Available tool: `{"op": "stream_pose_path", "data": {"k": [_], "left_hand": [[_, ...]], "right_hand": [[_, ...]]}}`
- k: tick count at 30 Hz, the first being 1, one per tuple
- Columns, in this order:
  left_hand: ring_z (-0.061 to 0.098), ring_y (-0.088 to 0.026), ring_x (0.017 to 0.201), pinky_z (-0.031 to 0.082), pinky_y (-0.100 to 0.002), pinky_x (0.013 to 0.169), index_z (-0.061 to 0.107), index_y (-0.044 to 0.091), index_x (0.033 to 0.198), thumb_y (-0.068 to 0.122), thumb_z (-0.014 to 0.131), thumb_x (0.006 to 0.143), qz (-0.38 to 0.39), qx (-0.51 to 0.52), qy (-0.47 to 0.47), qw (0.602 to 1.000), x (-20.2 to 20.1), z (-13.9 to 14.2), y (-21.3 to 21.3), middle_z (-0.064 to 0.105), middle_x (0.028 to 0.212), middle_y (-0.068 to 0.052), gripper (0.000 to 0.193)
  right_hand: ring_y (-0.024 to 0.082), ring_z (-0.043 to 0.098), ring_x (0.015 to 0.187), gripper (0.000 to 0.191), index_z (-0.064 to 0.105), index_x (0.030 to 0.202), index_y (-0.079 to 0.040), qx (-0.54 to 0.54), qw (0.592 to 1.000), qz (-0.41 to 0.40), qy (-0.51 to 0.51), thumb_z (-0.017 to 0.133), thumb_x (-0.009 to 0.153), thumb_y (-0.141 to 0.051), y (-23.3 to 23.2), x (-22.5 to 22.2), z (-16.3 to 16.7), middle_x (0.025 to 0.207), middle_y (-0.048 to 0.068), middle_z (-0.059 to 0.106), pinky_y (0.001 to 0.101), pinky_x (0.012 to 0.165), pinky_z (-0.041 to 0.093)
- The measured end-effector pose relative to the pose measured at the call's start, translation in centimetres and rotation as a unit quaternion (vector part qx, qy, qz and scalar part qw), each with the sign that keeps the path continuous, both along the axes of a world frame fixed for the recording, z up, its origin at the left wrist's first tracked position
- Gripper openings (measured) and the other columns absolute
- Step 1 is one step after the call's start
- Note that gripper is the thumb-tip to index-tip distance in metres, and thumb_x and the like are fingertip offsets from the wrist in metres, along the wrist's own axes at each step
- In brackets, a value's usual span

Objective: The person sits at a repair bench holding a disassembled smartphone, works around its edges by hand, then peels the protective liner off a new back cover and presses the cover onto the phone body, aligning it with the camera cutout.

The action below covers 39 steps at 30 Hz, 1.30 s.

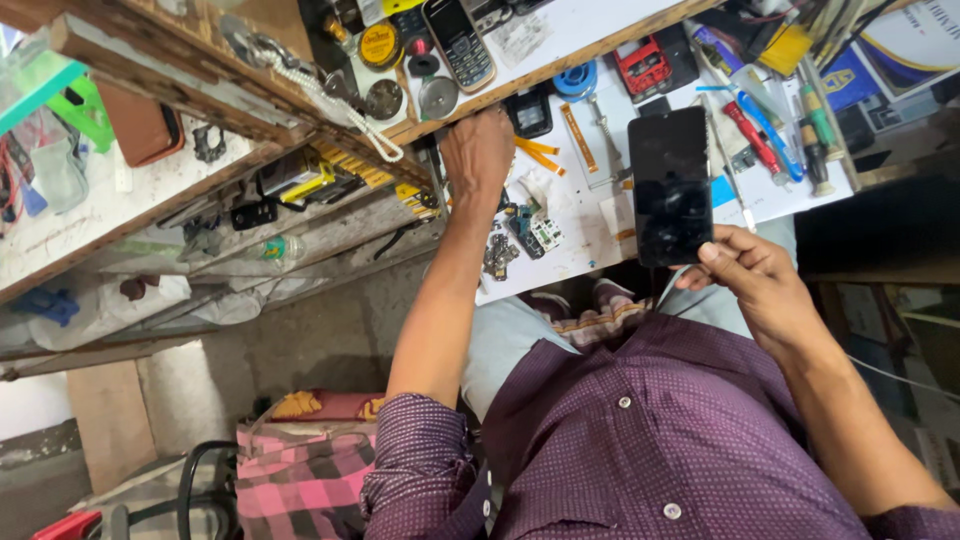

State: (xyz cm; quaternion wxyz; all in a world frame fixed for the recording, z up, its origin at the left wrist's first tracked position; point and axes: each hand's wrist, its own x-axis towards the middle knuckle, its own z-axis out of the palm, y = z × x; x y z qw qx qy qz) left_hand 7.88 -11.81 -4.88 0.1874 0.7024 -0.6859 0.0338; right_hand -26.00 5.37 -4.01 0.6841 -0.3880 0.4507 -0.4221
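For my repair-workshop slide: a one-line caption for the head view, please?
Right hand holds a dark smartphone over a cluttered workbench; left hand reaches among small parts.

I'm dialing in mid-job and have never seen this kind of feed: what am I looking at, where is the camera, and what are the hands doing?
One picture, from a camera worn on a person's head, looking down past a purple shirt. No machine: two bare hands. The right hand holds a black smartphone, screen dark, above the white workbench. The left hand reaches to the bench's far edge; what it grips is hidden. On the bench lie small circuit boards, screwdrivers and a keypad phone.
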Motion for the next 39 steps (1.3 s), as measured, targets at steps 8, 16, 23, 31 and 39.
{"op": "stream_pose_path", "data": {"k": [8, 16, 23, 31, 39], "left_hand": [[0.071, -0.037, 0.075, 0.056, -0.050, 0.067, 0.074, 0.002, 0.079, 0.003, 0.062, 0.085, -0.037, -0.088, -0.032, 0.995, -0.3, -0.3, -1.8, 0.072, 0.080, -0.019, 0.013], [0.070, -0.036, 0.076, 0.056, -0.048, 0.069, 0.071, -0.003, 0.090, 0.006, 0.059, 0.098, -0.036, -0.076, 0.051, 0.995, 0.3, 0.0, -0.7, 0.072, 0.088, -0.019, 0.017], [0.071, -0.033, 0.077, 0.058, -0.045, 0.066, 0.073, 0.007, 0.103, 0.009, 0.066, 0.096, -0.093, -0.175, 0.017, 0.980, 0.0, 0.8, 1.5, 0.072, 0.091, -0.015, 0.010], [0.079, -0.017, 0.082, 0.059, -0.031, 0.071, 0.078, 0.013, 0.094, 0.015, 0.073, 0.090, -0.064, 0.026, 0.354, 0.933, -4.7, 2.9, 8.9, 0.081, 0.091, -0.003, 0.007], [0.075, -0.019, 0.079, 0.056, -0.032, 0.071, 0.079, 0.009, 0.092, 0.023, 0.080, 0.086, 0.015, 0.124, 0.337, 0.933, -8.0, 2.1, 13.9, 0.078, 0.089, -0.006, 0.015]], "right_hand": [[0.018, 0.069, 0.087, 0.029, 0.065, 0.126, 0.005, 0.013, 1.000, -0.011, 0.006, 0.058, 0.104, -0.013, 0.1, -0.7, -0.2, 0.108, 0.012, 0.074, 0.0315, 0.080, 0.053], [0.018, 0.070, 0.085, 0.030, 0.065, 0.125, 0.004, 0.011, 1.000, 0.001, 0.010, 0.058, 0.103, -0.015, -0.1, -0.7, 0.1, 0.105, 0.013, 0.075, 0.0313, 0.080, 0.054], [0.017, 0.069, 0.086, 0.027, 0.066, 0.123, 0.005, 0.012, 1.000, -0.007, 0.011, 0.059, 0.104, -0.014, -0.2, -0.9, 0.1, 0.102, 0.011, 0.073, 0.0307, 0.080, 0.053], [0.017, 0.070, 0.086, 0.028, 0.065, 0.126, 0.003, 0.011, 0.999, -0.031, 0.018, 0.060, 0.104, -0.014, -0.8, -1.6, -0.2, 0.104, 0.011, 0.074, 0.0310, 0.081, 0.054], [0.017, 0.069, 0.088, 0.028, 0.065, 0.126, 0.003, 0.002, 1.000, -0.017, 0.024, 0.060, 0.105, -0.015, -0.8, -1.1, -0.6, 0.107, 0.011, 0.074, 0.0308, 0.082, 0.054]]}}
